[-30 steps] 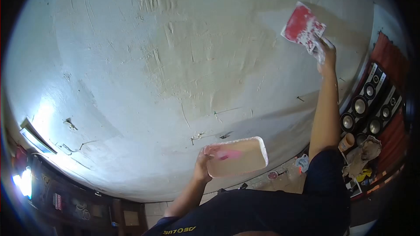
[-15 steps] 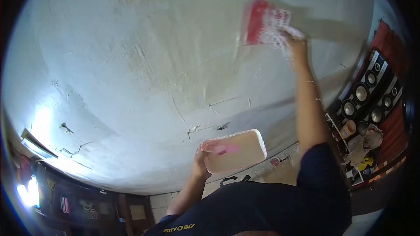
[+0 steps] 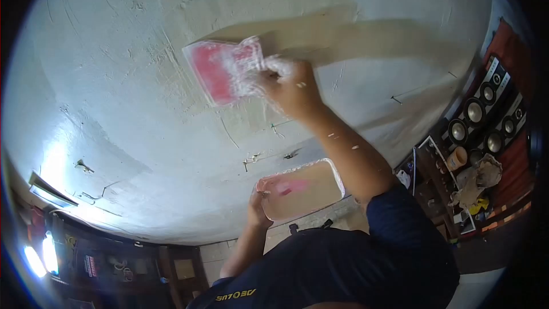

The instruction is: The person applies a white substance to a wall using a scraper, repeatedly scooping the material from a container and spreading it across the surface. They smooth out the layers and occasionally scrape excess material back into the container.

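Note:
My right hand [image 3: 291, 88] is closed on a wide red putty knife [image 3: 214, 71], its grip end and my fingers caked with white putty. The blade lies against the pale wall surface [image 3: 143, 137], slightly tilted and blurred by motion. Lower down, my left hand [image 3: 258, 209] clasps the left edge of a shallow rectangular tray [image 3: 309, 191]. White putty coats the tray's far rim, and a pink smear marks its face. My right forearm passes just in front of the tray's right corner. White specks dot that arm.
Hooks and nails [image 3: 251, 161] stick out of the surface. Speakers [image 3: 474, 111] stand at right beside shelves with an orange cup [image 3: 456, 158] and a crumpled bag [image 3: 477, 180]. Lit tubes [image 3: 50, 252] and a dark cabinet [image 3: 114, 274] are at lower left.
My right hand has swept the putty knife left and downward across the surface, bringing the forearm over near the tray. My left hand and the tray have barely shifted.

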Tool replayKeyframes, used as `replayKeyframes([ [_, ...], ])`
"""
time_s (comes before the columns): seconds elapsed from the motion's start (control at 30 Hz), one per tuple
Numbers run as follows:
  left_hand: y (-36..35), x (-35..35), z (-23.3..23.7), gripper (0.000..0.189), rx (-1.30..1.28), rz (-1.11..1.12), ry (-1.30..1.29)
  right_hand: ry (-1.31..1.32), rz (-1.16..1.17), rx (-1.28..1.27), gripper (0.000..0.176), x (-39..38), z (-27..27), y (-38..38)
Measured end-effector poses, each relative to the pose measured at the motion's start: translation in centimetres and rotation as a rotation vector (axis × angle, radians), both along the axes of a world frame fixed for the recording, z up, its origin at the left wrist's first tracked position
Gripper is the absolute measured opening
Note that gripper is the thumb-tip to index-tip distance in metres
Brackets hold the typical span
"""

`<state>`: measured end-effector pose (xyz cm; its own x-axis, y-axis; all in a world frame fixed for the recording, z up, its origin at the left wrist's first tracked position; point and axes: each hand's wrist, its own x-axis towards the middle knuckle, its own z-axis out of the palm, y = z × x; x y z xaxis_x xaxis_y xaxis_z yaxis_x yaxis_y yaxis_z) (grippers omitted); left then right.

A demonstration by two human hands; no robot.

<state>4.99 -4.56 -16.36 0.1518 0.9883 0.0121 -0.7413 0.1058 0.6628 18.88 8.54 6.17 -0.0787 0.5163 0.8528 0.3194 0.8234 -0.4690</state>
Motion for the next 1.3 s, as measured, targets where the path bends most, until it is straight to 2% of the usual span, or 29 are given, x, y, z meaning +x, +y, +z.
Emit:
replayKeyframes([
  [0.03, 0.0, -0.1, 0.0, 0.048, -0.003, -0.004, 0.004, 0.080, -0.091, 0.071, 0.021, 2.4, -1.1, 1.4],
  [0.07, -0.1, -0.3, -0.1, 0.050, -0.001, -0.019, -0.002, 0.036, -0.222, -0.169, 0.020, 6.3, -1.4, 1.4],
  [0.1, -0.2, -0.5, -0.2, 0.051, 0.001, -0.029, -0.010, -0.214, -0.461, 0.407, 0.020, 12.2, -5.0, 5.1],
  [0.13, -0.3, -1.0, -0.6, 0.051, -0.002, -0.023, -0.012, 0.157, -0.279, -0.090, 0.020, 16.1, -4.2, 3.4],
  [0.17, -0.3, -1.5, -1.3, 0.048, 0.046, -0.044, -0.014, 0.400, -0.167, -0.378, 0.026, 19.8, -3.8, 1.8],
  [0.2, -0.3, -1.8, -1.7, 0.046, 0.095, -0.068, -0.018, 0.666, 0.062, -0.302, 0.029, 23.7, -5.5, 2.6],
  [0.27, -0.6, -1.8, -1.0, 0.050, 0.041, -0.031, -0.014, 0.678, -0.111, -0.232, 0.031, 25.4, -5.8, 0.3],
  [0.33, -0.5, -1.7, -0.8, 0.055, -0.020, 0.003, -0.002, 0.687, 0.016, -0.230, 0.027, 22.0, -5.4, -1.2],
  [0.4, -0.3, -1.9, -1.3, 0.054, -0.009, 0.000, 0.050, 0.510, 0.074, -0.240, 0.024, 14.2, -5.1, -1.8],
  [0.43, -0.2, -1.9, -1.3, 0.051, 0.026, -0.006, 0.077, 0.661, 0.280, -0.328, 0.015, 10.6, -6.6, -0.7],
  [0.47, -0.4, -1.8, -1.4, 0.051, 0.020, -0.013, 0.083, 0.279, 0.190, -0.322, 0.012, 5.8, -3.9, -2.8],
  [0.5, -0.6, -1.8, -1.5, 0.050, 0.011, -0.007, 0.042, 0.022, 0.053, -0.110, 0.016, 2.9, -3.9, -2.3],
  [0.53, -0.6, -1.7, -1.5, 0.049, 0.005, -0.001, 0.001, 0.136, 0.215, -0.116, 0.021, -0.4, -3.9, -2.2],
  [0.57, -0.5, -1.6, -1.4, 0.050, -0.008, 0.000, 0.025, 0.098, 0.185, -0.134, 0.022, -2.1, -3.6, -2.1],
  [0.7, -0.8, -2.2, -2.3, 0.050, -0.013, -0.018, 0.012, 0.140, -0.105, -0.031, 0.026, 2.8, -4.9, 0.1],
  [0.73, -1.0, -2.4, -2.4, 0.050, -0.036, -0.019, 0.011, 0.099, -0.336, 0.317, 0.028, 6.7, -8.0, 2.8],
  [0.77, -1.2, -2.7, -2.6, 0.051, -0.056, -0.015, 0.008, 0.234, -0.200, -0.173, 0.028, 11.4, -7.2, 1.5],
  [0.8, -1.4, -3.1, -2.6, 0.051, -0.051, -0.003, 0.003, 0.421, -0.091, -0.346, 0.027, 15.9, -7.7, 1.2],
  [0.83, -1.5, -3.4, -2.5, 0.051, -0.035, -0.005, 0.005, 0.602, -0.039, -0.353, 0.028, 19.8, -9.1, 1.9],
  [0.9, -1.6, -3.8, -2.6, 0.052, -0.018, -0.006, 0.001, 0.705, -0.088, -0.236, 0.027, 22.8, -9.0, -0.1],
  [1.0, -1.1, -3.9, -3.0, 0.052, -0.050, 0.017, 0.001, 0.612, 0.007, -0.237, 0.025, 16.6, -6.1, -2.2],
  [1.03, -1.2, -3.9, -3.1, 0.051, -0.011, 0.009, -0.010, 0.626, 0.185, -0.239, 0.022, 12.1, -5.0, -2.3],
  [1.07, -1.3, -3.8, -3.1, 0.051, 0.028, -0.002, -0.019, 0.522, 0.281, -0.274, 0.016, 7.9, -3.8, -2.7],
  [1.1, -1.4, -3.8, -3.0, 0.051, 0.025, -0.010, -0.015, 0.224, 0.274, -0.245, 0.009, 4.3, -1.8, -3.5],
  [1.13, -1.4, -3.6, -2.8, 0.051, 0.003, 0.002, -0.017, 0.375, 0.506, -0.170, 0.011, 0.0, -1.9, -2.6],
  [1.17, -1.3, -3.4, -2.6, 0.051, -0.015, 0.013, -0.019, 0.057, 0.259, -0.083, 0.016, -2.4, -1.0, -2.0],
  [1.2, -1.3, -3.3, -2.5, 0.051, -0.012, 0.002, -0.015, 0.004, 0.161, 0.047, 0.017, -4.6, 0.4, -2.3],
  [1.27, -1.3, -3.3, -2.4, 0.050, -0.113, 0.039, -0.012, -0.034, 0.042, 0.031, 0.014, -6.0, 1.5, -1.4],
  [1.3, -1.2, -3.4, -2.6, 0.050, -0.024, 0.012, 0.004, -0.017, -0.007, 0.144, 0.020, -4.8, 1.6, 0.4],
])
